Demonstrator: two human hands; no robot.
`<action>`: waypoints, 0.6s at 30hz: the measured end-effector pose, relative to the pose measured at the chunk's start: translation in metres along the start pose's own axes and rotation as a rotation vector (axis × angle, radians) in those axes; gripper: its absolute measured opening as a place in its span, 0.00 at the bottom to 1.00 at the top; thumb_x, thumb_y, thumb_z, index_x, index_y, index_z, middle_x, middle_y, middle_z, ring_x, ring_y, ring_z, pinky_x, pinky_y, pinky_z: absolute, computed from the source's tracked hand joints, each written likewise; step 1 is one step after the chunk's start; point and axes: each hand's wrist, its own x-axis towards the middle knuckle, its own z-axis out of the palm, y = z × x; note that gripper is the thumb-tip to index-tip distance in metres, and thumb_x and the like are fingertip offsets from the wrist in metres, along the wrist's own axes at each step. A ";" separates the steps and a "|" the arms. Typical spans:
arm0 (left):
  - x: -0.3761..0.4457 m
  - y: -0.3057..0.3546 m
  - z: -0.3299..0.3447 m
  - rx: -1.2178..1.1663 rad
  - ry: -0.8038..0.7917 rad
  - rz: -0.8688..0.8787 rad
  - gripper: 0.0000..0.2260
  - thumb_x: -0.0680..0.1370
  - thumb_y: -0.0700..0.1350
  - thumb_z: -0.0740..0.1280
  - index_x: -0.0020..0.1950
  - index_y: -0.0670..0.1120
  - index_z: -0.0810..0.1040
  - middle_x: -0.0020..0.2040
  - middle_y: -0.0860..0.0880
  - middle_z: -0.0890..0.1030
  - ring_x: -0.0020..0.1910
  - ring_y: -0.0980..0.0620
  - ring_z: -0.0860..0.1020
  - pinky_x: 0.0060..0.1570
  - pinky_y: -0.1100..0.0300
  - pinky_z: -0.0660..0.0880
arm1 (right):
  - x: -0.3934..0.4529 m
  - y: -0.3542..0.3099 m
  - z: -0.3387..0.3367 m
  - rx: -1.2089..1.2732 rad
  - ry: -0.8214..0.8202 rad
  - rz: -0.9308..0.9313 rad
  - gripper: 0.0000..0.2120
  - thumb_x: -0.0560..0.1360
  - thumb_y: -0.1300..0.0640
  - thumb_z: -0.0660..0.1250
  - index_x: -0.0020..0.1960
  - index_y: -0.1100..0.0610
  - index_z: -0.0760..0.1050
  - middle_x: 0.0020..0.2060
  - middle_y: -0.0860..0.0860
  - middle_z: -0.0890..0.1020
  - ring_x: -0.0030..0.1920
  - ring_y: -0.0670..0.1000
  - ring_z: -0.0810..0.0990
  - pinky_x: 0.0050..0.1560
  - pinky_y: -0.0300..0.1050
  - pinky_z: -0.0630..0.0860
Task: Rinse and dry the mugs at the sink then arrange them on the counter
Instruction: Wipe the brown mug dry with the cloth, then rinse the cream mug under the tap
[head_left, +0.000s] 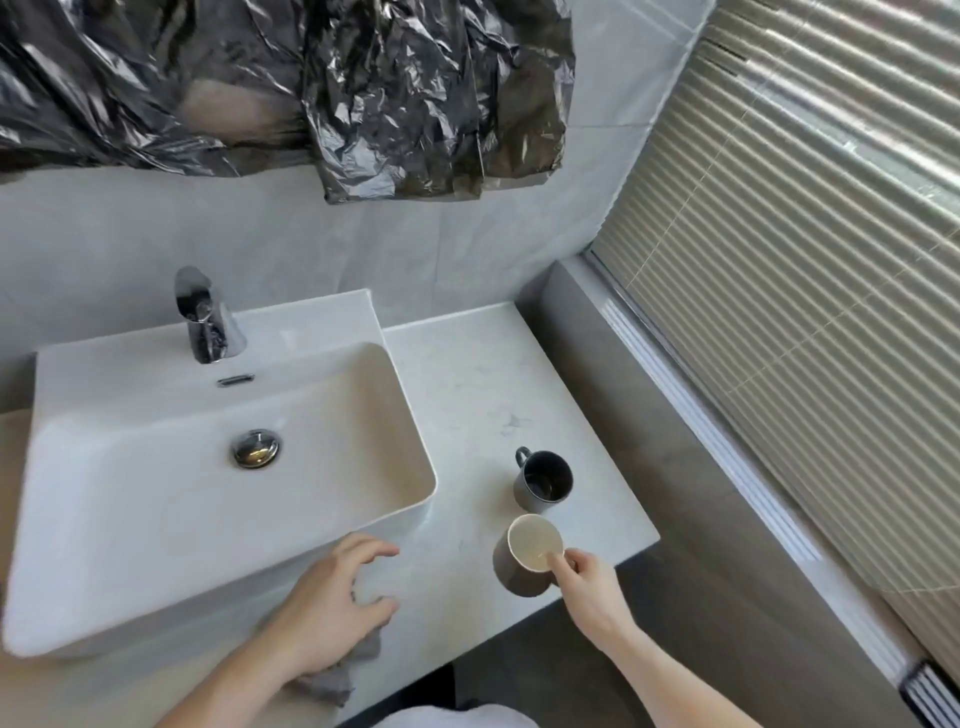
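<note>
Two mugs stand upright on the white marble counter (467, 395) right of the sink (104, 545). The far one is a dark grey mug (543, 480) with its handle pointing back-left. The near one is a brown mug (524, 558) with a cream inside. My right hand (589, 584) pinches this brown mug at its near rim. My left hand (332, 608) hovers with spread, relaxed fingers over a grey cloth (337, 675) lying at the counter's front edge. Most of the cloth is hidden under that hand and wrist.
A chrome faucet (208, 322) stands behind the basin, whose drain plug (255, 449) is down. Black plastic sheeting (363, 93) hangs on the wall above. A grey ledge (623, 405) and window blinds (805, 260) bound the counter on the right.
</note>
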 end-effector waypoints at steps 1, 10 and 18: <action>0.001 -0.002 0.005 0.009 0.011 -0.013 0.19 0.72 0.55 0.77 0.61 0.61 0.79 0.61 0.69 0.75 0.60 0.64 0.78 0.59 0.65 0.75 | 0.007 0.009 -0.010 -0.013 0.024 0.022 0.23 0.79 0.41 0.63 0.41 0.59 0.82 0.33 0.53 0.82 0.36 0.53 0.81 0.38 0.46 0.72; -0.013 -0.018 0.039 0.074 0.093 -0.226 0.19 0.64 0.67 0.72 0.52 0.67 0.77 0.58 0.69 0.77 0.56 0.68 0.80 0.58 0.59 0.80 | 0.053 0.058 -0.062 -0.156 0.009 0.146 0.18 0.84 0.53 0.57 0.39 0.59 0.75 0.40 0.56 0.82 0.38 0.51 0.77 0.38 0.46 0.70; -0.017 -0.035 0.044 0.192 0.021 -0.352 0.21 0.64 0.61 0.74 0.55 0.61 0.77 0.59 0.60 0.79 0.62 0.56 0.80 0.68 0.58 0.72 | 0.081 0.060 -0.078 -0.152 0.002 0.171 0.19 0.84 0.52 0.54 0.40 0.58 0.76 0.40 0.57 0.83 0.40 0.53 0.81 0.41 0.47 0.74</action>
